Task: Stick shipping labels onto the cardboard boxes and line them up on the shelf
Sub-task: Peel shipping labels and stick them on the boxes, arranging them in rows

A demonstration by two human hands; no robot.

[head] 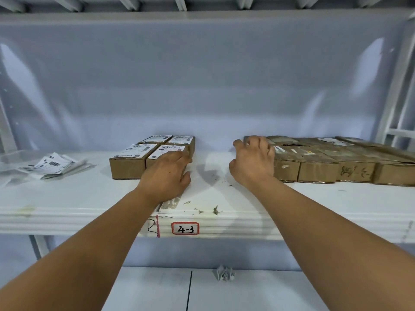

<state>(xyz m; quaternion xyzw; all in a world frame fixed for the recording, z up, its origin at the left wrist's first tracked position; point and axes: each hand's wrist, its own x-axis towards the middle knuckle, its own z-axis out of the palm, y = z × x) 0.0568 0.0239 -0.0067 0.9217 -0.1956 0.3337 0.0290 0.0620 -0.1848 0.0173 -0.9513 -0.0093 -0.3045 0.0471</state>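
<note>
Head view: flat left hand (167, 173) presses four labelled brown cardboard boxes (130, 163) (aligning them); right of these, right hand (253, 162) grips worn unlabelled box (284, 153).

Cool, fairly bright light falls evenly from above, laying soft crossed shadows on the shelf (89, 194) between the fingers (182, 157). Beyond them pale glare streaks the plastic sheet (202, 86). Wide-angle distortion bows the edges, and detail is slightly soft.
</note>
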